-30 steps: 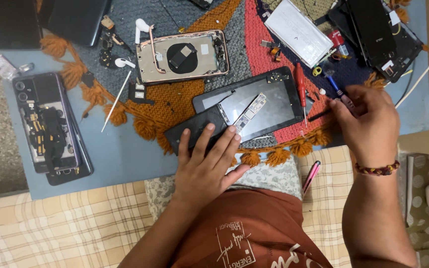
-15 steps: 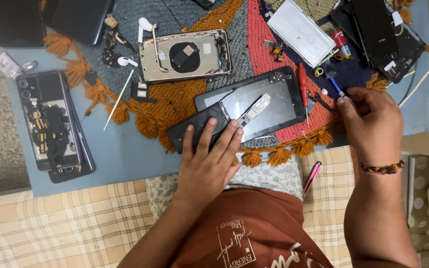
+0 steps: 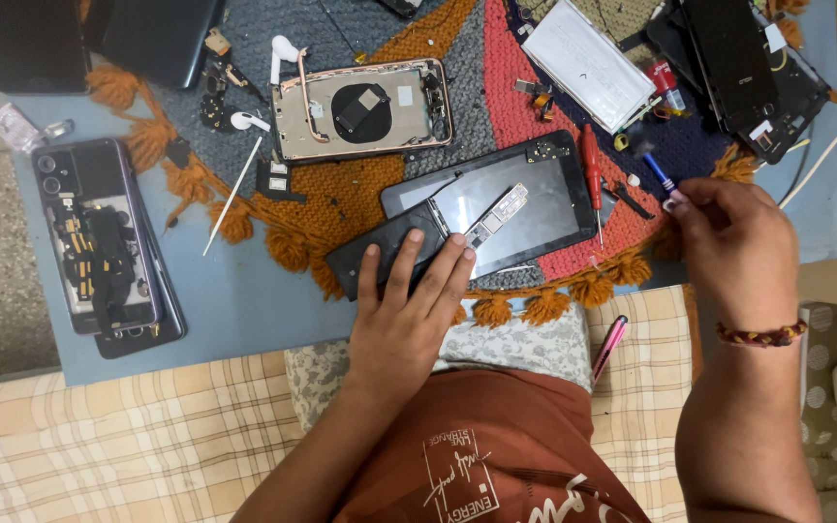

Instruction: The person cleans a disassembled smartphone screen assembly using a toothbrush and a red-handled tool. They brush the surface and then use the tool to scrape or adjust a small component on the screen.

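My left hand [image 3: 407, 312] lies flat, fingers spread, on a black battery-like slab [image 3: 380, 254] at the near edge of a colourful woven mat [image 3: 525, 116]. Beside the fingertips a narrow circuit board [image 3: 496, 215] rests on a dark phone screen panel [image 3: 525, 199]. My right hand [image 3: 738, 254] is closed around a small blue-handled screwdriver [image 3: 657, 174], tip pointing away from me, to the right of the panel. A red-handled screwdriver [image 3: 591, 169] lies along the panel's right edge.
An open rose-gold phone shell [image 3: 365, 107] sits behind the panel. A disassembled phone [image 3: 99, 237] lies at the left on the blue table [image 3: 244, 310]. A white rectangular part [image 3: 588, 63] and black phone parts [image 3: 743, 68] are at the back right. White earbuds [image 3: 283, 46], a white stick [image 3: 232, 194], a pink pen [image 3: 609, 347].
My right hand has lifted the blue screwdriver slightly up and to the right. My left hand stays pressed on the black slab.
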